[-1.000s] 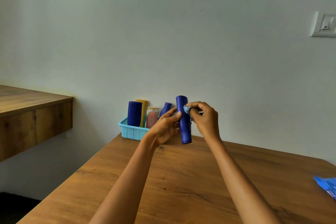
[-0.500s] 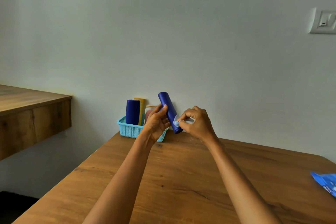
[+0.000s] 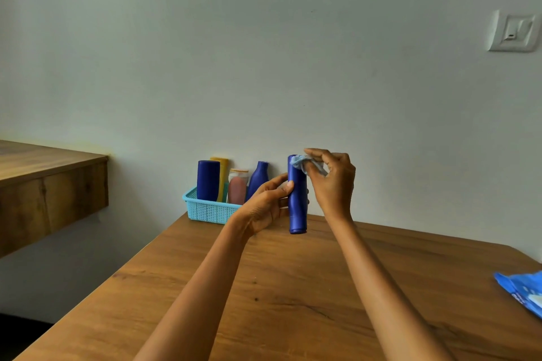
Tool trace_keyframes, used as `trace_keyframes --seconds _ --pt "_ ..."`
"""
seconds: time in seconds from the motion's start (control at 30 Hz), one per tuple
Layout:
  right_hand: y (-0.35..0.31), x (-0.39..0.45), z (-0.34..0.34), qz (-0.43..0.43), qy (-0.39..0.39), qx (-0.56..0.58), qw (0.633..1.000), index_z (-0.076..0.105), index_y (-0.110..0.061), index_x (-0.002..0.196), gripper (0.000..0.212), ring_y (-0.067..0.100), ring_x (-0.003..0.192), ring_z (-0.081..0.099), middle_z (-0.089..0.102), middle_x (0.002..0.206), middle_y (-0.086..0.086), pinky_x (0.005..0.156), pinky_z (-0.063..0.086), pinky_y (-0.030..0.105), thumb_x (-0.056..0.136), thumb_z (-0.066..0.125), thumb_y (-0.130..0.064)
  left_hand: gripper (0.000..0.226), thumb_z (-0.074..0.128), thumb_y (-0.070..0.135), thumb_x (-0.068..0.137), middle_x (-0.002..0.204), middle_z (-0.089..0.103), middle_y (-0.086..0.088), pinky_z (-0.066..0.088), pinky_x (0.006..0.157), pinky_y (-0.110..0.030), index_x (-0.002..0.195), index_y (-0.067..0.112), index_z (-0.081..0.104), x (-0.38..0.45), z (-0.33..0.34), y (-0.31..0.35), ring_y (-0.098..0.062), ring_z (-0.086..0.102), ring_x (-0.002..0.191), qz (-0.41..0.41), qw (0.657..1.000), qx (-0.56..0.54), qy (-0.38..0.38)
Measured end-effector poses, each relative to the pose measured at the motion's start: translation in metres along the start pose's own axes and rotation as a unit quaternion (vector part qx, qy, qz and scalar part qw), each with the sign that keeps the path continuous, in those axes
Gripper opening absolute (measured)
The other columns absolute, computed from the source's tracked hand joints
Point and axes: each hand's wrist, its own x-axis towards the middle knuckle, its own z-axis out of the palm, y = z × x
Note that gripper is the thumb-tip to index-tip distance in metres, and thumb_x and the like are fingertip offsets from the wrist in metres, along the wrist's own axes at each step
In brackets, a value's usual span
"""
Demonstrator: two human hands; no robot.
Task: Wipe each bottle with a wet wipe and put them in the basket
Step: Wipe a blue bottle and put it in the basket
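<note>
From the head view we hold the blue bottle (image 3: 297, 199) upright above the wooden table (image 3: 293, 296), its long axis near vertical, the lower end clear of the tabletop as far as we can judge. Our left hand (image 3: 265, 208) grips the bottle at mid-height from the left, fingers curled round its body. Our right hand (image 3: 333, 182) pinches the wet wipe (image 3: 306, 163) and presses it against the bottle's top end from the right. The basket (image 3: 205, 209) sits at the far edge of the table, behind and to the left of the bottle, already holding four other bottles, so our left hand is the nearer one to it. We judge the wiping is not yet finished; the coming move is probably a carry leftward and back, then a lowering on end into the free right part of the basket. A blue wipe packet (image 3: 522, 291) lies at the right edge
</note>
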Motion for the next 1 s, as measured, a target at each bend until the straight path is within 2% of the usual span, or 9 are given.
trace_keyframes --seconds 0.13,0.23,0.33,0.5,0.67,0.77,0.83,0.93,1.0 --pt "-0.004 -0.004 0.003 -0.020 0.020 -0.005 1.000 0.070 -0.015 0.108 0.026 0.024 0.100 0.054 0.065 0.101 0.006 0.081 0.051 0.036 0.082 0.069 -0.017 0.046 0.060 0.020 0.083 0.108 0.069 -0.007 0.055 0.083 -0.037 0.128 0.015 0.051 0.000 0.003 -0.001 -0.025 0.067 0.099 -0.006 1.000 0.011 0.015" --pt "-0.001 -0.005 0.008 -0.050 -0.022 -0.032 0.998 0.068 -0.017 0.112 0.027 0.019 0.104 0.050 0.066 0.105 0.000 0.086 0.047 0.040 0.085 0.066 -0.019 0.041 0.060 0.020 0.083 0.108 0.069 -0.007 0.055 0.081 -0.035 0.124 0.016 0.055 -0.001 0.002 0.001 -0.022 0.068 0.098 -0.003 1.000 0.005 0.015" --pt "0.005 -0.001 0.011 -0.057 -0.068 -0.018 0.996 0.068 -0.019 0.113 0.028 0.014 0.112 0.044 0.063 0.114 -0.002 0.090 0.046 0.035 0.086 0.065 -0.023 0.035 0.060 0.021 0.083 0.103 0.072 -0.004 0.056 0.079 -0.034 0.118 0.016 0.058 0.000 0.000 0.004 -0.021 0.069 0.094 0.018 1.000 -0.012 0.018" --pt "0.017 -0.007 0.008 -0.089 -0.106 -0.009 0.990 0.074 -0.021 0.096 0.019 0.004 0.105 0.041 0.063 0.106 -0.008 0.083 0.035 0.008 0.078 0.073 -0.025 0.040 0.060 0.021 0.081 0.093 0.072 -0.008 0.058 0.068 -0.034 0.120 0.010 0.054 0.000 -0.008 0.010 -0.021 0.070 0.083 0.057 0.993 -0.083 0.063" --pt "0.019 -0.002 0.003 -0.076 -0.188 0.000 0.979 0.070 -0.015 0.073 0.003 0.004 0.100 0.042 0.057 0.097 -0.011 0.077 0.038 0.010 0.073 0.073 -0.016 0.042 0.055 0.020 0.088 0.095 0.071 -0.013 0.059 0.067 -0.035 0.128 0.007 0.047 -0.003 -0.017 0.009 -0.024 0.070 0.084 0.054 0.989 -0.095 0.096" --pt "0.016 0.000 0.002 -0.015 -0.097 0.043 0.994 0.070 -0.013 0.084 0.006 0.006 0.102 0.043 0.055 0.100 -0.007 0.077 0.034 0.001 0.079 0.071 -0.017 0.052 0.062 0.022 0.080 0.107 0.066 -0.015 0.057 0.082 -0.040 0.129 0.008 0.049 -0.004 -0.013 0.008 -0.029 0.066 0.096 0.024 0.995 -0.058 0.081" --pt "0.015 0.002 0.002 0.006 -0.017 0.044 0.999 0.070 -0.011 0.093 0.014 0.008 0.106 0.042 0.056 0.107 -0.001 0.077 0.034 0.000 0.082 0.069 -0.018 0.053 0.063 0.022 0.080 0.113 0.063 -0.017 0.053 0.090 -0.043 0.130 0.009 0.048 -0.004 -0.010 0.004 -0.031 0.063 0.103 -0.006 0.998 -0.020 0.062" --pt "0.016 0.004 0.002 -0.006 0.047 -0.014 0.999 0.071 -0.012 0.101 0.021 0.013 0.111 0.042 0.057 0.115 0.002 0.081 0.040 0.015 0.083 0.068 -0.021 0.057 0.064 0.023 0.080 0.118 0.061 -0.016 0.052 0.091 -0.043 0.134 0.010 0.046 -0.002 -0.006 -0.001 -0.029 0.061 0.107 -0.043 0.998 0.020 0.046" --pt "0.017 0.002 0.004 -0.022 0.011 -0.042 0.999 0.071 -0.016 0.106 0.024 0.016 0.114 0.043 0.058 0.117 0.001 0.084 0.043 0.024 0.084 0.067 -0.022 0.055 0.064 0.025 0.080 0.118 0.062 -0.013 0.053 0.089 -0.040 0.132 0.012 0.049 0.001 -0.003 -0.002 -0.028 0.061 0.107 -0.047 0.998 0.037 0.033"
